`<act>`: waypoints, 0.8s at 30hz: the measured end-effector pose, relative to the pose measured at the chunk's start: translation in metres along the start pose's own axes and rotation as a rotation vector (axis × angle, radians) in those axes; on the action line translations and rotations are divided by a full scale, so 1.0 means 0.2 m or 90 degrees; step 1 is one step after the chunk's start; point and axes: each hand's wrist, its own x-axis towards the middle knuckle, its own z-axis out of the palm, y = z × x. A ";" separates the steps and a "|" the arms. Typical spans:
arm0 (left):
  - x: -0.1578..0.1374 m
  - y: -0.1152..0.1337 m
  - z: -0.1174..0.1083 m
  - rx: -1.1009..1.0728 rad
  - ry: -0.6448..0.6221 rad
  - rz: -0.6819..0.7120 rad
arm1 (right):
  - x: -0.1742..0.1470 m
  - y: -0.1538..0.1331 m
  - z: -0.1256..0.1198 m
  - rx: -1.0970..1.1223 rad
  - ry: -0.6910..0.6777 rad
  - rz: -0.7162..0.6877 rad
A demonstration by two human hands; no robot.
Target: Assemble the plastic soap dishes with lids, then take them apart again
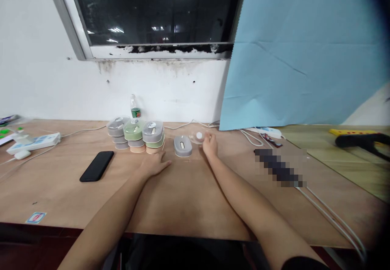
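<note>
My right hand has its fingers closed on the edge of a clear plastic lid with a round white sticker. Just left of the lid sits a small grey rounded box, with a pale elongated slot in its middle. My left hand rests on the table, thumb stretched out toward the right. Its fingertips are at the foot of the stacked rounded boxes, which are grey, green and peach with clear tops; I cannot tell whether they touch.
A black phone lies to the left, near a white power strip. Behind the stacks stands a plastic bottle. A blurred-out dark object and white cables lie to the right. Blue cloth hangs at the back.
</note>
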 end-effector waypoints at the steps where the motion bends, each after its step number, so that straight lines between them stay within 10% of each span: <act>1: 0.00 0.00 0.00 0.005 -0.005 -0.001 | 0.02 0.01 -0.01 -0.015 0.003 0.018; 16: -0.01 0.03 0.01 0.035 0.019 0.037 | -0.01 0.05 0.06 -0.108 -0.196 -0.193; 24: 0.01 0.13 0.11 0.048 0.098 0.128 | -0.21 0.01 -0.02 -0.019 -0.347 -0.501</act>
